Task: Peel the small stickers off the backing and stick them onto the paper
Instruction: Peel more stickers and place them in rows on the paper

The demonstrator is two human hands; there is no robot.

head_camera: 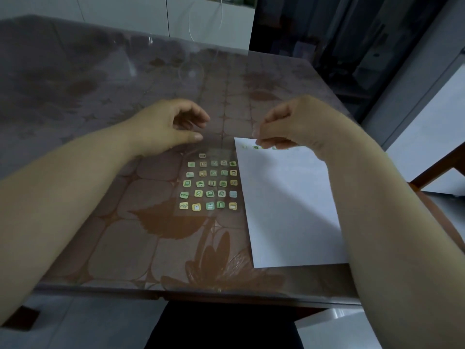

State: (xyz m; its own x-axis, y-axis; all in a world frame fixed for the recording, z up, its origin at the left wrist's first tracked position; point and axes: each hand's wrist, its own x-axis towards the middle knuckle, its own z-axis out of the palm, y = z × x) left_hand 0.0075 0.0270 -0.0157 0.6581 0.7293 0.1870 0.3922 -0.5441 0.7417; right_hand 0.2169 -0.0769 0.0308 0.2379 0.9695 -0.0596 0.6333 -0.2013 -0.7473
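A clear backing sheet (210,183) with several small green and yellow stickers lies flat on the table. To its right lies a white paper (289,205), with a few small green stickers (256,147) along its top edge. My right hand (294,124) hovers over that top edge, thumb and forefinger pinched together; whether a sticker sits between them is too small to tell. My left hand (168,127) is above the top of the backing sheet, fingers loosely curled and holding nothing.
The table (100,122) has a glossy brown floral cover under clear plastic. Its near edge runs across the bottom of the view. A wooden chair (437,177) stands at the right, and white cabinets stand beyond the far edge.
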